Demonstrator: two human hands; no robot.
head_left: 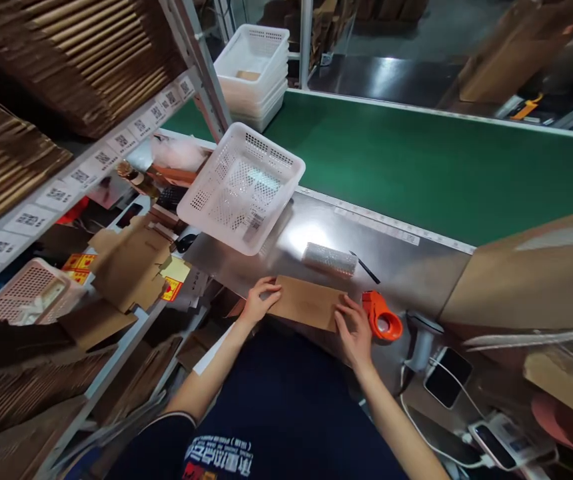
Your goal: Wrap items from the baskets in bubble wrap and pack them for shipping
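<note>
A small brown cardboard box (309, 303) is held level near the front edge of the metal table. My left hand (260, 299) grips its left end, fingers curled at the edge. At the opposite end, my right hand (354, 328) has its thumb and fingers closed on the cardboard. Just beyond the box lies a bubble-wrapped packet (330, 259), with a black pen (365, 268) beside it. An orange tape dispenser (382, 316) sits right of my right hand.
A white perforated basket (241, 187) stands at the back left, before stacked baskets (254, 73). A green conveyor belt (391, 160) runs behind. At right are a scanner (422, 340), a phone (448, 377) and a large carton (531, 280). Shelves with flattened cardboard (91, 60) border the left.
</note>
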